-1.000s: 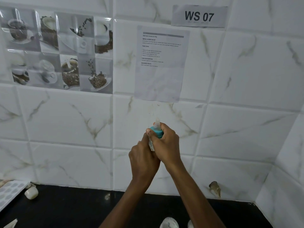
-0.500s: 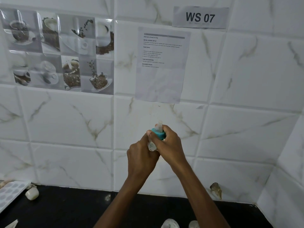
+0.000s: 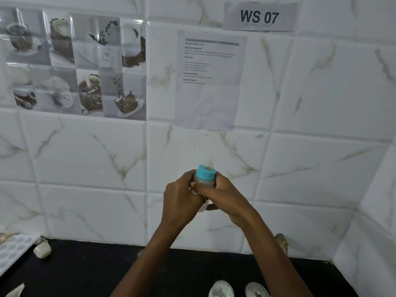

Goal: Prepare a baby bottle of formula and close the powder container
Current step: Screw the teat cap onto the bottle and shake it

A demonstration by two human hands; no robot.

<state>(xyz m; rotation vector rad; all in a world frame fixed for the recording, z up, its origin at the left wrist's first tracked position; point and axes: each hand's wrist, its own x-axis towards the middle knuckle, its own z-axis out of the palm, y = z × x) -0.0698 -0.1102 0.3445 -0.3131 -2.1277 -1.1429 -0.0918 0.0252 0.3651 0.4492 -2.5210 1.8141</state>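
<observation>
White marble-veined wall tiles (image 3: 321, 103) (glossy) above black counter (image 3: 85, 271).

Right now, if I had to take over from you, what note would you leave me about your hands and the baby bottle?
Left hand: grips the baby bottle round its left side.
Right hand: grips it too, fingers across the front.
Where: the bottle is held roughly upright before the tiled wall, above the black counter. Two round containers sit at the bottom edge, cut off.
Done: the teal collar with its teat is on; cloudy liquid inside.
Left: probably set the bottle down, then close the powder container. Whether it is shut cannot be seen.
</observation>
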